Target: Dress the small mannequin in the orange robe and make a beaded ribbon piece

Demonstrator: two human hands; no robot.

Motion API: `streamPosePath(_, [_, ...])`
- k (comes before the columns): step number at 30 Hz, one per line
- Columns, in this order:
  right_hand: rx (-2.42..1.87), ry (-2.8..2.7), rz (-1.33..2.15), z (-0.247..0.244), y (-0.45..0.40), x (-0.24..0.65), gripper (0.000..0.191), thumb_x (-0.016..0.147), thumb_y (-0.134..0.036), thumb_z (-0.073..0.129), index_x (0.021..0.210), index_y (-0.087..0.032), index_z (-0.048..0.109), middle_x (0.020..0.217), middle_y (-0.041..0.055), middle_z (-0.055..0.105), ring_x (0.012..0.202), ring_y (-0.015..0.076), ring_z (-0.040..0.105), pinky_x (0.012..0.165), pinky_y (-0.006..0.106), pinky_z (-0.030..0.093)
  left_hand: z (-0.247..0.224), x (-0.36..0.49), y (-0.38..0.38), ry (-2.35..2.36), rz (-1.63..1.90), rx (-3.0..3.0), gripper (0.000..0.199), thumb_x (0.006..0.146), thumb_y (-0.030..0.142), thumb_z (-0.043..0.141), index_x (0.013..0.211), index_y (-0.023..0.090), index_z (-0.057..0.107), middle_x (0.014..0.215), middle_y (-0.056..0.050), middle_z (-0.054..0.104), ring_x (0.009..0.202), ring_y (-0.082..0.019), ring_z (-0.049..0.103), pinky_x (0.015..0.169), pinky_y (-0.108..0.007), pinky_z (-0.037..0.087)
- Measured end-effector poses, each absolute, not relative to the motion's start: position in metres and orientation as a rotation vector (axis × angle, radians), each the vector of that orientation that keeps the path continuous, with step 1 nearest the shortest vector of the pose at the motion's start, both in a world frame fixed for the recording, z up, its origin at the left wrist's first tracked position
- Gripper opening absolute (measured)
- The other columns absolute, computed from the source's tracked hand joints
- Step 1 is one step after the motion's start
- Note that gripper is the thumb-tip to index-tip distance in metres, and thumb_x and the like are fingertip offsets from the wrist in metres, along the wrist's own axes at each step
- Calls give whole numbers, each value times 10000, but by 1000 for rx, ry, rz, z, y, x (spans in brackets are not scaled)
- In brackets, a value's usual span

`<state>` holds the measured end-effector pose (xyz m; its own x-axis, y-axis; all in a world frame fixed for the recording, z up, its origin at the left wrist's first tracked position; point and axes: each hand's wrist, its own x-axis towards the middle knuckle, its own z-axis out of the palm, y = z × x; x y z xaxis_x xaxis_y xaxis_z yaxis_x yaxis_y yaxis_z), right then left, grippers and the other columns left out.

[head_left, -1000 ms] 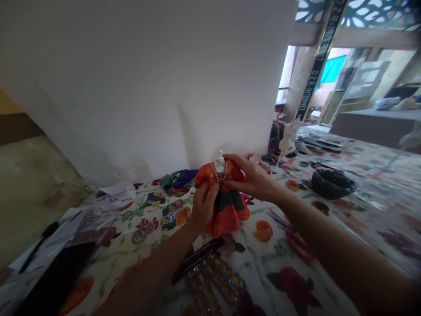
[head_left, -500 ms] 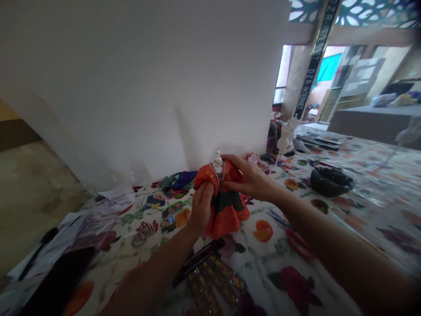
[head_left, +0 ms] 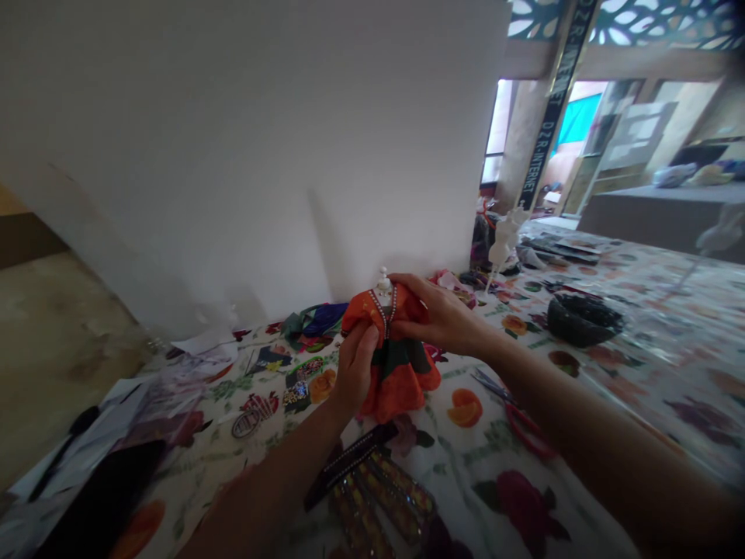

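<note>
An orange and dark green dress (head_left: 401,388) with silvery trim along its V-neck stands upright on a small white mannequin (head_left: 383,282). My left hand (head_left: 356,361) is closed on the dress at its left side, the thumb on the front near the waist. From the right, my right hand (head_left: 439,314) grips the shoulder and bodice, fingers over the top and thumb at the front. Just below the hem lies a dark beaded band (head_left: 355,460) with glittery strips (head_left: 387,497). Parts of the bodice are hidden by my fingers.
Red-handled scissors (head_left: 527,431) lie right of the dress, with a dark bowl (head_left: 583,318) beyond. A bare white mannequin (head_left: 504,242) stands farther back. Blue and green fabric (head_left: 320,320) lies by the white wall. Papers and a black flat object (head_left: 108,497) are at left.
The view has shifted very slightly. Both hands keep their hold on the dress, with no other clear movement.
</note>
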<state>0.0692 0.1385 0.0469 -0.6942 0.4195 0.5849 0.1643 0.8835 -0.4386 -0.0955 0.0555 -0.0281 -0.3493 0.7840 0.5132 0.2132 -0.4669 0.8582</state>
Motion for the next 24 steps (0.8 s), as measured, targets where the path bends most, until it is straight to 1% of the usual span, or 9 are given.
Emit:
streamPosePath(5, [-420, -2332, 466, 46, 139, 69, 654, 833, -294, 701, 1426, -166, 457, 1294, 143, 634, 1142, 284, 621, 985, 435, 489, -28, -95, 57, 1380, 1892, 1485, 343, 922, 467, 553, 706, 203, 578, 706, 0, 553, 690, -159, 488, 690, -274, 446])
streamPosePath(8, [-409, -2332, 459, 46, 139, 70, 658, 833, -300, 704, 1431, -189, 453, 1317, 135, 623, 1162, 282, 614, 994, 428, 481, -28, -95, 58, 1376, 1899, 1485, 333, 909, 487, 574, 730, 207, 588, 724, -7, 566, 712, -169, 500, 716, -286, 454])
streamPosePath(11, [-398, -2329, 448, 45, 140, 70, 649, 839, -311, 703, 1429, -206, 455, 1326, 129, 619, 1172, 280, 609, 1000, 432, 477, -29, -95, 58, 1341, 1892, 1484, 353, 935, 508, 517, 771, 209, 610, 775, -24, 606, 754, -185, 536, 756, -301, 473])
streamPosePath(14, [-410, -2326, 447, 45, 140, 70, 646, 836, -314, 708, 1422, -197, 464, 1309, 133, 628, 1160, 281, 613, 997, 430, 478, -30, -96, 56, 1295, 1872, 1491, 390, 957, 505, 458, 756, 203, 599, 771, -26, 606, 742, -185, 541, 748, -307, 482])
streamPosePath(16, [-415, -2328, 455, 46, 139, 70, 650, 832, -308, 709, 1420, -180, 465, 1306, 139, 629, 1153, 282, 616, 996, 430, 479, -30, -97, 56, 1274, 1861, 1507, 381, 948, 500, 476, 746, 201, 599, 761, -24, 599, 748, -188, 543, 761, -309, 483])
streamPosePath(19, [-412, -2331, 469, 46, 139, 70, 660, 830, -305, 709, 1424, -167, 457, 1312, 142, 627, 1154, 285, 615, 997, 435, 481, -29, -96, 55, 1276, 1859, 1547, 308, 933, 464, 531, 822, 200, 646, 815, -29, 631, 808, -197, 569, 805, -306, 482])
streamPosePath(21, [-407, -2332, 470, 46, 139, 70, 659, 833, -303, 706, 1426, -169, 452, 1319, 139, 624, 1159, 283, 613, 1000, 435, 480, -28, -95, 55, 1298, 1860, 1562, 275, 933, 439, 547, 851, 200, 655, 815, -22, 632, 788, -186, 566, 775, -291, 480])
streamPosePath(24, [-387, -2333, 468, 46, 139, 70, 649, 839, -292, 697, 1429, -194, 445, 1343, 128, 609, 1178, 277, 605, 1007, 430, 477, -26, -94, 55, 1326, 1849, 1570, 275, 928, 419, 569, 776, 195, 619, 739, -2, 585, 702, -158, 523, 693, -267, 455])
